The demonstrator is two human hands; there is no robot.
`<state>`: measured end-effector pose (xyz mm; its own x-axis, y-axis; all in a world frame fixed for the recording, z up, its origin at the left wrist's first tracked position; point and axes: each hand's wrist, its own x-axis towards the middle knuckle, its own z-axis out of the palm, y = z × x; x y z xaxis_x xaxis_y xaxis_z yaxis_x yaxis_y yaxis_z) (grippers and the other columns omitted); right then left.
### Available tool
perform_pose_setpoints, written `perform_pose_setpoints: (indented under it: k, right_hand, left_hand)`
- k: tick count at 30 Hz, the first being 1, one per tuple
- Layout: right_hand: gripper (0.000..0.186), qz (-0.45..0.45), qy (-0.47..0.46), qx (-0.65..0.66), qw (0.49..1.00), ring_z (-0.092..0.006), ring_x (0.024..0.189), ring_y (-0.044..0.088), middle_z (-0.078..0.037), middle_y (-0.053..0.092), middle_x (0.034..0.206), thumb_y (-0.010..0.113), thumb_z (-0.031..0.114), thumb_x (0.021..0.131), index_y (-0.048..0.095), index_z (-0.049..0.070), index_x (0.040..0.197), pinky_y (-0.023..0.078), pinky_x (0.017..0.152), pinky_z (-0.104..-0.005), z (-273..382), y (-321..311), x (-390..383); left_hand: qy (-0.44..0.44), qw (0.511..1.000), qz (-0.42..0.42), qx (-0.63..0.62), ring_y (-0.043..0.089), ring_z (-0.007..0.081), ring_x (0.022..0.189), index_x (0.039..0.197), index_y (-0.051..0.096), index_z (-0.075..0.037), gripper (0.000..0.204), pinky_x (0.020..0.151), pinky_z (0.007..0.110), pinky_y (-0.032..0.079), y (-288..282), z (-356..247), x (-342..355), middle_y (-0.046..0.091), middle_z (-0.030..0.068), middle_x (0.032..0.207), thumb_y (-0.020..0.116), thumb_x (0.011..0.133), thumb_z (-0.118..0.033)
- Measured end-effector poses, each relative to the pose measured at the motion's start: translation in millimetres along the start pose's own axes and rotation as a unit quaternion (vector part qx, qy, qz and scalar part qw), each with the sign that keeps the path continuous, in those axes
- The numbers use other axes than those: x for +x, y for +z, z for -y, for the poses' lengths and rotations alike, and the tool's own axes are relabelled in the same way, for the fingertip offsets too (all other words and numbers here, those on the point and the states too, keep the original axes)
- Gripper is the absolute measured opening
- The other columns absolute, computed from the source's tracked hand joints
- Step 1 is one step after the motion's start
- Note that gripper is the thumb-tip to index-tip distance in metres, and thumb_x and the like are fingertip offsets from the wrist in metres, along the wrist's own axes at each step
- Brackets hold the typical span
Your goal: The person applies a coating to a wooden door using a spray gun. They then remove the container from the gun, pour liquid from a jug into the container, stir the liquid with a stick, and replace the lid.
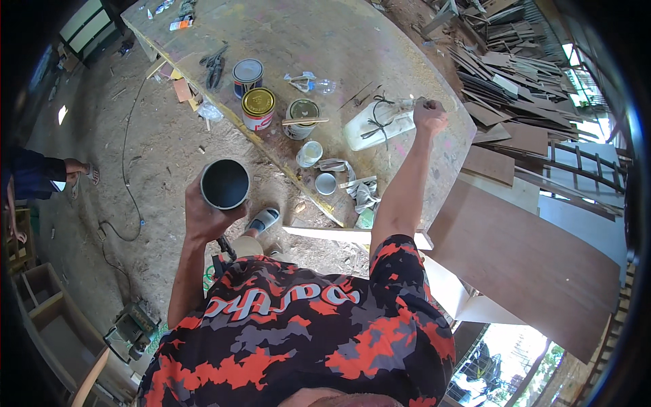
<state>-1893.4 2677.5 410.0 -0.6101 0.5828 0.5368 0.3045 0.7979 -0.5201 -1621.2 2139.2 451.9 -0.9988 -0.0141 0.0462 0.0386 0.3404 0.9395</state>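
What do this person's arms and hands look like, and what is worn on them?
Both arms are bare from the upper arm down, with no gloves, watch or rings visible on the left hand or the right hand. The short sleeves belong to a red, black and grey camouflage-patterned shirt with pale lettering across the front.

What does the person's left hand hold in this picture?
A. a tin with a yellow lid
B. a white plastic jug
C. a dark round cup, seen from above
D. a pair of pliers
C: the left hand grips a dark round cup held over the floor, while the right hand reaches to the white plastic jug on the table.
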Motion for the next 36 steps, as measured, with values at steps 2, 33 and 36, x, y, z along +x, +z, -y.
perform_pose_setpoints:
  k: [2, 33, 36]
  right_hand:
    - [0.024, 0.007, 0.001, 0.003, 1.000, -0.0351, 0.082, 0.079, -0.018, 0.080, 0.085, 0.083, 0.027, 0.080, 0.081, 0.004, 0.088, 0.061, 0.078, -0.0443, 0.5, 3.3, -0.4]
    - [0.102, 0.551, -0.206, -0.198, 0.784, -0.0423, 0.135, 0.060, -0.022, 0.062, 0.148, 0.093, 0.017, 0.062, 0.050, 0.004, 0.154, 0.049, 0.114, -0.0492, -8.6, 4.3, -340.4]
    - [0.107, 0.497, -0.285, -0.219, 0.790, -0.0414, 0.136, 0.061, -0.017, 0.059, 0.153, 0.094, 0.020, 0.064, 0.047, 0.013, 0.159, 0.053, 0.111, -0.0506, -18.9, 12.7, -348.7]
  left_hand:
    - [-0.004, 1.000, 0.002, -0.016, 0.076, 0.0190, 0.092, 0.113, 0.072, -0.002, 0.053, 0.087, 0.035, 0.061, -4.7, 0.8, 3.2, 0.078, 0.0090, 0.104, 0.093, 0.066, -0.015]
    - [0.027, 1.000, 0.013, 0.003, 0.075, 0.0209, 0.099, 0.122, 0.072, -0.003, 0.073, 0.093, 0.037, 0.060, -88.0, 33.5, 32.0, 0.078, 0.0113, 0.109, 0.098, 0.058, -0.023]
    - [0.041, 0.993, -0.063, -0.092, 0.074, 0.0228, 0.096, 0.120, 0.073, -0.003, 0.074, 0.093, 0.037, 0.059, -94.1, 31.0, 13.5, 0.078, 0.0106, 0.105, 0.100, 0.053, -0.019]
